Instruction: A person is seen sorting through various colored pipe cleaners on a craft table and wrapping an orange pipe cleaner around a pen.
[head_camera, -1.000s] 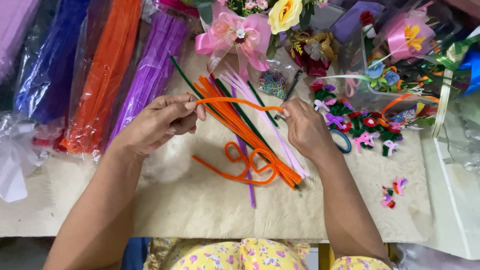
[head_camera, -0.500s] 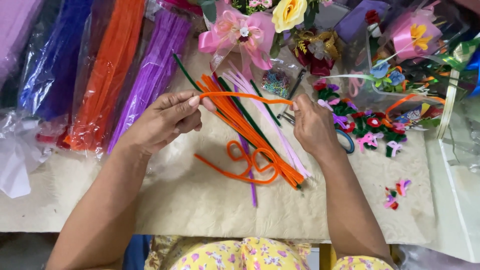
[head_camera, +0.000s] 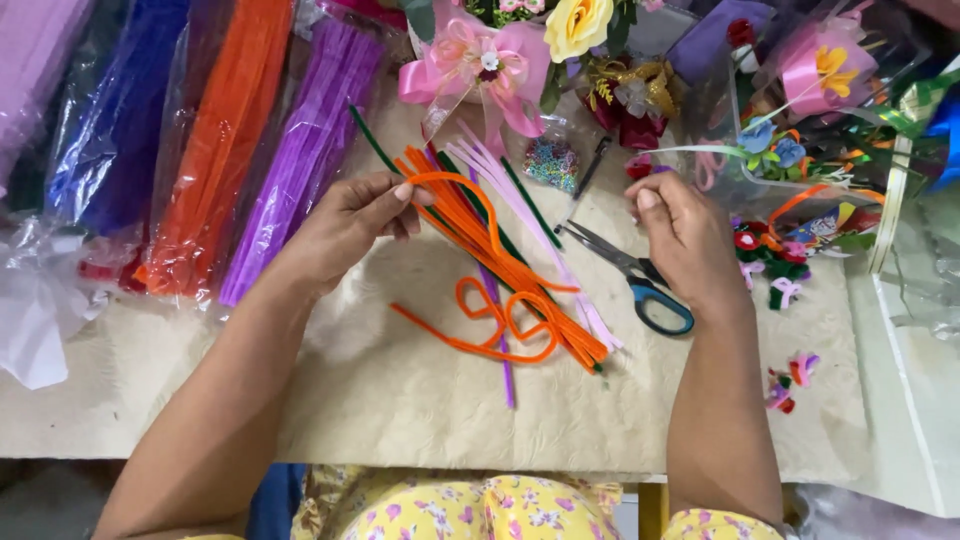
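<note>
Orange and fuzzy, a pipe cleaner (head_camera: 455, 195) is pinched at one end between the thumb and fingers of the left hand (head_camera: 350, 225), just above a loose heap of pipe cleaners (head_camera: 510, 260) on the desk (head_camera: 400, 400). From the grip it arcs to the right and bends down into that heap, where its far end gets lost among the other orange stems. The heap itself mixes orange, pale pink, dark green and purple strands, fanned out diagonally, and in front of it lies an orange piece twisted into loops (head_camera: 500, 320).

The right hand (head_camera: 685, 240) is off to the right of the heap with nothing in it, its fingers curled loosely inward and the thumb raised, not touching the stem. Right under its palm lie scissors (head_camera: 640, 280) with blue handles, blades pointing toward the heap.

Farther left, cellophane packs of stems lie side by side: an orange pack (head_camera: 220, 150), a purple pack (head_camera: 310, 150) and a blue pack (head_camera: 110, 130). Along the back edge sit a pink ribbon bow (head_camera: 480, 65), a yellow rose (head_camera: 578, 25) and a small bag of beads (head_camera: 552, 160). To the right of the hand, little finished flowers (head_camera: 790, 375) are scattered on the desk.
</note>
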